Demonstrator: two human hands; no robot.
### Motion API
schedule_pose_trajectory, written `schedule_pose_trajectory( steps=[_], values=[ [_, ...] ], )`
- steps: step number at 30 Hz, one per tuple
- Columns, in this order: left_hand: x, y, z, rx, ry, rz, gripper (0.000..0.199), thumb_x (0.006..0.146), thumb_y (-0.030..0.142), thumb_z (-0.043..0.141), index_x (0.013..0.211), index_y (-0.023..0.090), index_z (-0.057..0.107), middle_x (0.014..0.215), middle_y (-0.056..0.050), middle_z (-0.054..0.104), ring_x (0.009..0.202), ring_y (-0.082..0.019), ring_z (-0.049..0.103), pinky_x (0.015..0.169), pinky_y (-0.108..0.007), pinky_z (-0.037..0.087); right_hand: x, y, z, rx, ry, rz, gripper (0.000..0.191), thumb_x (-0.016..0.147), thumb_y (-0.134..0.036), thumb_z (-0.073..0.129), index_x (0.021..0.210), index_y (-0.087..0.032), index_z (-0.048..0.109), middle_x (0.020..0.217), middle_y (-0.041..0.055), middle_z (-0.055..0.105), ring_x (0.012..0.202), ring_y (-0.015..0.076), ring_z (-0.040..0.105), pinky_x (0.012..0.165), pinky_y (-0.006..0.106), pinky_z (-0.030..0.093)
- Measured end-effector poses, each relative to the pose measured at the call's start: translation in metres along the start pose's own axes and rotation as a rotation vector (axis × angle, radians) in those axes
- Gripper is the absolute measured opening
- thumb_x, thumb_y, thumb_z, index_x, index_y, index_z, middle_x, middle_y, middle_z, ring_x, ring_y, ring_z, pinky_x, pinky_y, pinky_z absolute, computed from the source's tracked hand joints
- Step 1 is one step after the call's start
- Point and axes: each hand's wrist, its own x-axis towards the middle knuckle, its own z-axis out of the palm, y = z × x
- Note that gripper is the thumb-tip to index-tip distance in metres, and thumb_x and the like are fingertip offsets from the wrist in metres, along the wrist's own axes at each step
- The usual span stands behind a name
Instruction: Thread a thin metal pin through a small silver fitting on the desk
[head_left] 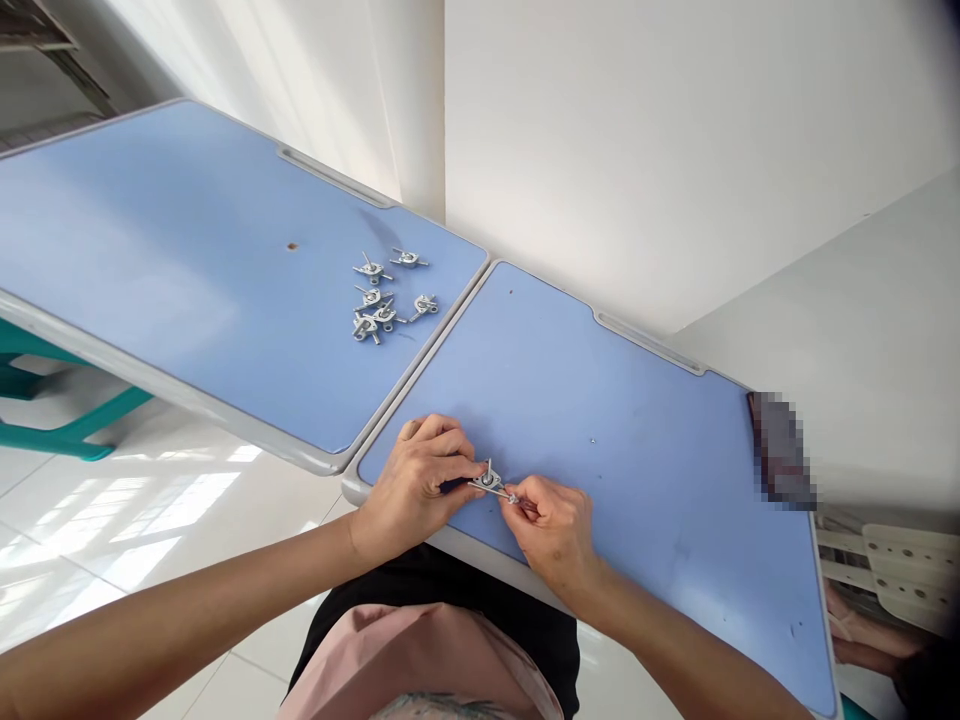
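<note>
Metal fittings [385,314] on blue tabletop [187,240]

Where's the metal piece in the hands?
In the head view, the metal piece is between the left hand and right hand, near the front of the right table.

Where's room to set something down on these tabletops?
Mostly bare: left tabletop, left of the metal fittings; right tabletop, right of the right hand. Crowded: around those fittings and at the held fitting by the left hand.

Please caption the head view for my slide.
Left hand and right hand handle a small metal part over a blue desk.
</note>
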Motion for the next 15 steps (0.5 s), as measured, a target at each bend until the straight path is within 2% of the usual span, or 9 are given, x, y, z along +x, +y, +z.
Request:
schedule_pose_trajectory(
  steps=[5,8,11,13,15],
  values=[
    [-0.002,0.000,0.000,-0.011,0.005,0.001,0.005,0.089,0.020,0.068,0.086,0.023,0.072,0.082,-0.001,0.067,0.097,-0.022,0.053,0.081,-0.038,0.036,0.002,-0.002,-0.002,-0.002,-0.068,0.109,0.027,0.085,-0.023,0.058,0.058,-0.019,0.055,0.049,-0.0054,0.050,0.045,0.0073,0.038,0.049,0.023,0.027],
    [-0.002,-0.001,0.000,0.002,-0.001,0.011,0.006,0.090,0.022,0.067,0.089,0.024,0.072,0.086,-0.002,0.067,0.099,-0.022,0.053,0.082,-0.038,0.036,0.009,-0.005,-0.009,0.059,-0.197,0.243,0.012,0.084,-0.028,0.063,0.077,-0.019,0.067,0.051,-0.0063,0.051,0.047,0.0082,0.040,0.051,0.023,0.030],
    [-0.001,-0.003,-0.001,0.012,-0.012,0.012,0.012,0.092,0.021,0.063,0.085,0.025,0.071,0.095,-0.003,0.066,0.103,-0.023,0.053,0.084,-0.039,0.036,0.018,-0.009,-0.016,0.152,-0.320,0.375,0.025,0.082,-0.030,0.065,0.104,-0.019,0.070,0.051,-0.0071,0.051,0.048,0.0098,0.042,0.053,0.023,0.033],
    [-0.001,-0.004,0.000,0.035,-0.032,0.009,0.012,0.092,0.020,0.063,0.084,0.025,0.071,0.101,-0.003,0.066,0.106,-0.023,0.053,0.086,-0.039,0.036,0.020,-0.011,-0.017,0.172,-0.351,0.416,0.025,0.083,-0.030,0.064,0.105,-0.020,0.071,0.051,-0.0070,0.051,0.048,0.0104,0.042,0.053,0.023,0.034],
    [-0.001,-0.003,0.001,0.082,-0.033,-0.012,0.007,0.090,0.022,0.066,0.090,0.026,0.071,0.106,-0.003,0.066,0.108,-0.024,0.052,0.086,-0.039,0.036,0.019,-0.013,-0.016,0.149,-0.329,0.439,0.021,0.082,-0.032,0.065,0.099,-0.021,0.073,0.050,-0.0069,0.050,0.049,0.0104,0.042,0.053,0.023,0.033]
  ],
)
